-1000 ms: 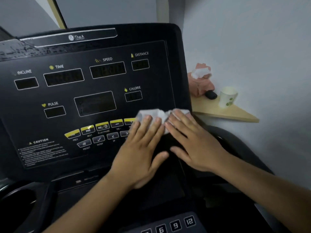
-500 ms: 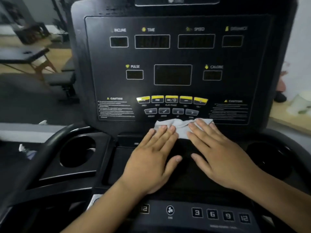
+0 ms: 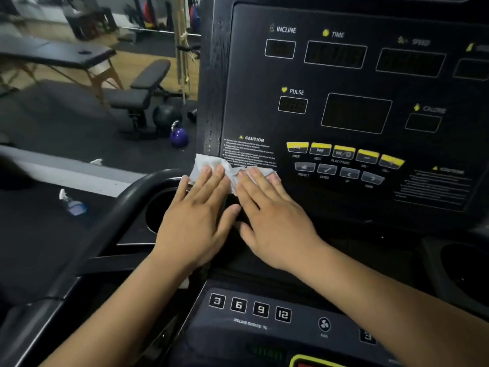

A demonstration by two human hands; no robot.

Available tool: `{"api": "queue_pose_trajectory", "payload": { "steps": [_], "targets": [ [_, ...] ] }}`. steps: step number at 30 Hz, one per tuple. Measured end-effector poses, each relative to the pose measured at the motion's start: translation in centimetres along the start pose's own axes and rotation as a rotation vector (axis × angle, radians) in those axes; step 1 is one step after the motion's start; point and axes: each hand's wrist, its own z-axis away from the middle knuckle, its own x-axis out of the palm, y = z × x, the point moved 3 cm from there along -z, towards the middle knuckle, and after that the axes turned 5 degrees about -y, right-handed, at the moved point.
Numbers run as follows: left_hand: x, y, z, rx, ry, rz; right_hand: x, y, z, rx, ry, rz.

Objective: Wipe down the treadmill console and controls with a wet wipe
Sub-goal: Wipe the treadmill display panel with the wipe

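The 2 hands lie flat, side by side, fingers straight: left hand [image 3: 197, 221], right hand [image 3: 274, 223]. Under their fingertips [image 3: 219, 171], at 12 o'clock, the crumpled wet wipe [image 3: 229, 165] is pressed against the console [image 3: 248, 102], at its 7 o'clock corner.

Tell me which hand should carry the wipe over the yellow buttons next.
Right. The right hand presses the wipe on the side nearest the yellow buttons, which lie just to its right. The left hand sits at the left edge of the console, over the cup holder, farther away.
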Motion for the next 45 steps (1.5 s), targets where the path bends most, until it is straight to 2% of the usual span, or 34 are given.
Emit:
{"api": "queue_pose_trajectory", "payload": {
  "steps": [7,12,19,21,26,30,34,38,42,45],
  "targets": [
    [2.1,4.3,0.5,0.11,-0.023,0.132,-0.9,3.4,4.7,0.112,-0.021,0.015],
    [2.5,8.2,-0.8,0.157,-0.022,0.0,-1.0,4.9,7.4,0.2,-0.015,-0.105],
    [0.7,1.6,-0.8,0.025,0.018,0.016,-0.5,0.8,2.5,0.059,-0.02,-0.075],
    [0.6,1.1,-0.9,0.02,0.0,0.05,-0.1,0.0,1.4,0.055,-0.057,-0.092],
    [-0.2,1.8,-1.4,0.048,-0.024,0.114,-0.8,1.0,0.8,0.077,-0.016,-0.019],
    [-3.3,1.5,-6.2,0.052,0.032,0.086,-5.4,4.2,-2.8,0.112,0.018,0.074],
    [-8.3,1.0,-13.4,0.113,0.126,-0.054,-12.3,8.6,-7.9,0.144,0.087,0.202],
    [-12.1,1.2,-17.3,0.138,0.121,-0.171,-16.1,10.2,-11.0,0.133,0.127,0.19],
    [-7.2,0.9,-12.9,0.233,0.106,-0.222,-11.2,9.0,-7.9,0.033,0.155,0.202],
    [-1.2,0.8,-5.1,0.317,0.038,-0.225,-4.7,6.5,-1.5,-0.054,0.072,0.157]
  ]
}}
